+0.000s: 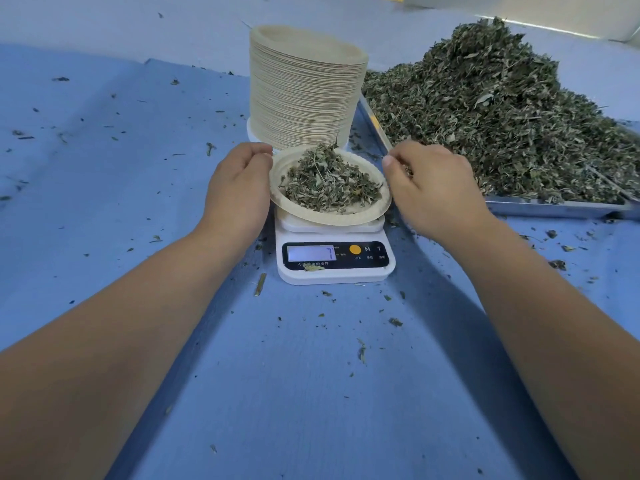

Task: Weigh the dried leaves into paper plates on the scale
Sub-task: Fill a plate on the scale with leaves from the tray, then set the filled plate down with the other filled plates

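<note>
A white digital scale (pixel 335 261) stands on the blue cloth, its display lit. On its platform lies a paper plate (pixel 375 209) with a small heap of dried leaves (pixel 325 180), sitting slightly tilted. My left hand (pixel 239 181) is at the plate's left rim, fingers curled round the edge. My right hand (pixel 433 188) is beside the right rim, fingers curled, pinching a few dried leaves that show under the fingertips.
A tall stack of paper plates (pixel 304 88) stands just behind the scale. To the right, a metal tray (pixel 554 207) holds a big pile of dried leaves (pixel 502 109). Leaf crumbs and a stem (pixel 260 284) litter the blue cloth (pixel 121 168).
</note>
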`<state>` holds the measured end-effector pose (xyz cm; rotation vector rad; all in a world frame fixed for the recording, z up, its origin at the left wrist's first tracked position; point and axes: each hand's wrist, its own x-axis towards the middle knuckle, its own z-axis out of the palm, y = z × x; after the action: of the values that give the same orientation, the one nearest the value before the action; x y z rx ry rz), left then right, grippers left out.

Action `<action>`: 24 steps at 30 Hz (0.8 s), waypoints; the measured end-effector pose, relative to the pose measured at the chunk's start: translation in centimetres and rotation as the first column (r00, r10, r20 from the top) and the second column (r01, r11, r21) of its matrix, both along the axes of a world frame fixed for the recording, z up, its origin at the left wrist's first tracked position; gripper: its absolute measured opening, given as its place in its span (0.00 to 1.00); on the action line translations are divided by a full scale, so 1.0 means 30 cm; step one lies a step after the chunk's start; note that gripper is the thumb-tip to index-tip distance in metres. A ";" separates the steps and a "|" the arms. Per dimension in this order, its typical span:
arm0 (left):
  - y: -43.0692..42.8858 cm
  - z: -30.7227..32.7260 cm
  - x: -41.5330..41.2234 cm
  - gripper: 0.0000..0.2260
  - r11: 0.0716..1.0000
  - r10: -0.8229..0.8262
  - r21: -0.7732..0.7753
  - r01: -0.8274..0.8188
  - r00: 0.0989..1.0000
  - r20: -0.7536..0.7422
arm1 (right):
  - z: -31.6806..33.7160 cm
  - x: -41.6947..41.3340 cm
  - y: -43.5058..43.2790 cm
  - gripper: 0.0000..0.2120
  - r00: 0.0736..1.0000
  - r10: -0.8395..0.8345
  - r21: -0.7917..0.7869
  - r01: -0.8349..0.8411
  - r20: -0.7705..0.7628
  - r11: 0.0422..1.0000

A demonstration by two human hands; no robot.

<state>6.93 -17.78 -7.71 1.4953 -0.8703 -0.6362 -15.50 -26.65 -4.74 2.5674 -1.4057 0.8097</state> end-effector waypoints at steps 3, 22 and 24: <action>-0.005 0.012 -0.018 0.27 0.995 -0.071 0.062 0.078 0.990 -0.120 | -0.016 0.034 0.061 0.19 0.995 0.005 0.040 -0.001 -0.095 0.999; 0.268 0.105 0.549 0.13 0.860 0.466 0.046 -0.508 0.746 -0.475 | 0.031 0.616 0.277 0.16 0.821 0.528 0.401 -0.568 0.216 0.719; 0.336 0.091 0.660 0.13 0.823 0.524 0.066 -0.564 0.709 -0.471 | 0.019 0.758 0.297 0.17 0.796 0.561 0.407 -0.600 0.227 0.688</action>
<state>26.73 -7.70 -4.97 1.3427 -0.0485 -0.4717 7.24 -17.74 -4.18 3.4882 -0.8410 0.7083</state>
